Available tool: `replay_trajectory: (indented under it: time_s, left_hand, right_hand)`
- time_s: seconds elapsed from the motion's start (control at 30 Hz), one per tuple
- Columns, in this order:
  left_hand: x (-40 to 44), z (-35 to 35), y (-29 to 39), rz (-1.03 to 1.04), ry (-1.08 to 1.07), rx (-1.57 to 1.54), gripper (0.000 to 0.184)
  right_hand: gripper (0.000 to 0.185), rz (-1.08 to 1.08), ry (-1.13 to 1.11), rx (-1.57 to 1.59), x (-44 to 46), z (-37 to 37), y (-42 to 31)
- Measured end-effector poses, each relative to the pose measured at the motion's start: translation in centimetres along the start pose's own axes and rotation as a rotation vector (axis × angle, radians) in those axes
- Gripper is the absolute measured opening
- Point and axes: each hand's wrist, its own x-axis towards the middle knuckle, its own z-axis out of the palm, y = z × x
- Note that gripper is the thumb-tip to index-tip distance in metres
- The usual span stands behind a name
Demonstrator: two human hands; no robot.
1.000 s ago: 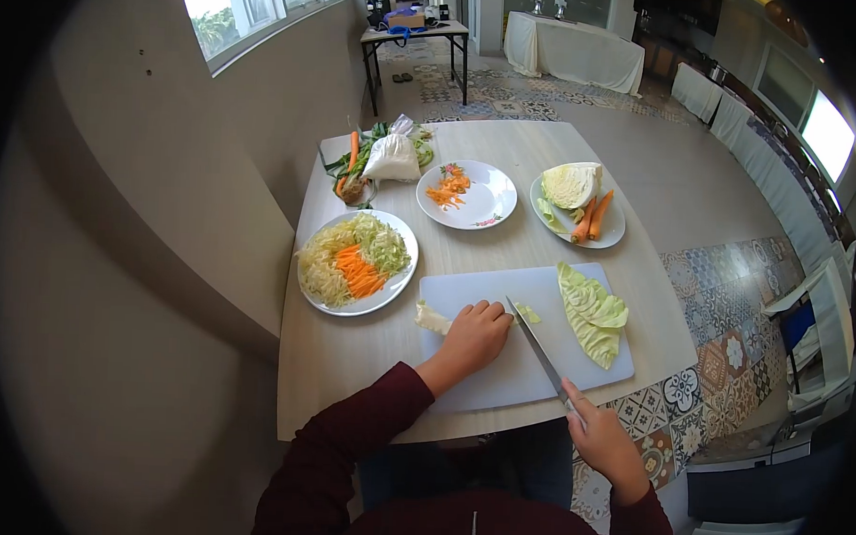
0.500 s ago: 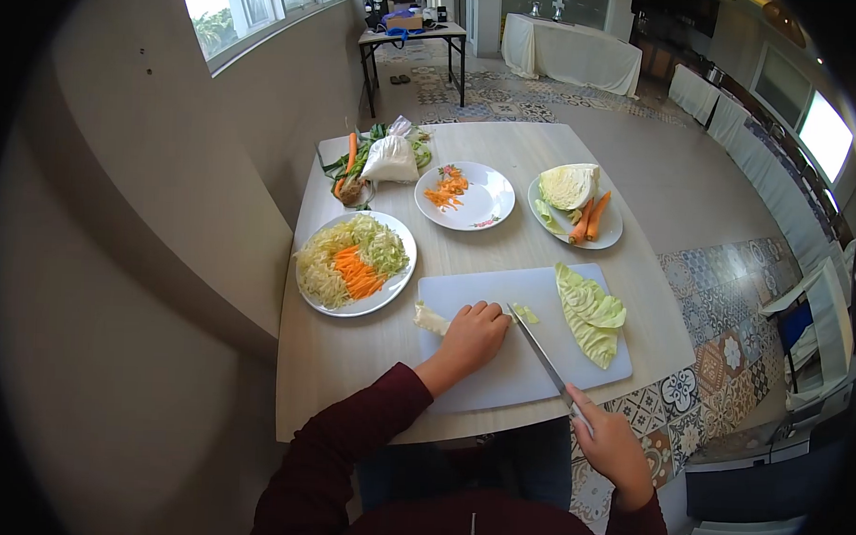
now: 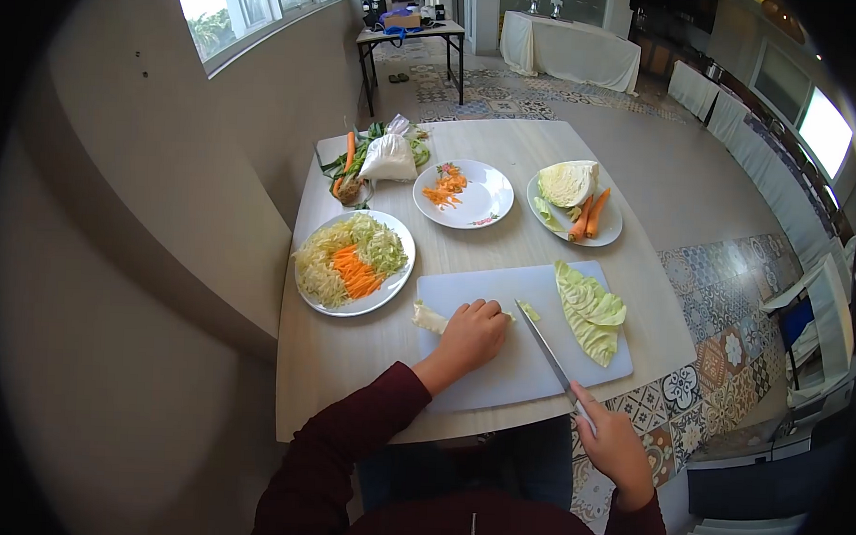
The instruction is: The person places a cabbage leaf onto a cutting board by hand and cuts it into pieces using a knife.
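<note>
My left hand [image 3: 476,331] is closed over a rolled cabbage leaf [image 3: 430,318] on the white cutting board [image 3: 480,387]. Most of the roll is hidden under the fingers; its pale end sticks out on the left. In my right hand [image 3: 613,447] is the handle of a knife [image 3: 545,349], its blade angled up and left across the board, with the tip just right of my left fingers. Small cut cabbage pieces [image 3: 530,311] lie beside the blade tip. A loose cabbage leaf [image 3: 590,313] rests on the board's right side.
At left stands a plate [image 3: 351,311] of shredded cabbage and carrot. Behind the board are a plate with carrot peelings [image 3: 492,187] and a plate holding a cut cabbage [image 3: 569,184] and carrots [image 3: 597,213]. A bag of white contents [image 3: 389,160] sits among vegetables at the back left.
The knife has shifted slightly right, away from my left fingers, and the cut cabbage pieces by its tip have moved a little. My left hand stays on the roll.
</note>
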Motion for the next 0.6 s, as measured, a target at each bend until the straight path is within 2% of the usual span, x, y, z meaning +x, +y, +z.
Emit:
replay_trajectory:
  time_s: [0.43,0.6]
  left_hand:
    - [-0.08,0.76,-0.36,0.019,0.052,-0.022,0.008]
    - [0.01,0.55,-0.36,-0.004,0.012,-0.026,0.007]
  right_hand:
    - [0.055,0.000,0.009,0.013,-0.01,0.32,-0.06]
    - [0.055,-0.002,0.031,0.044,-0.12,0.23,-0.47]
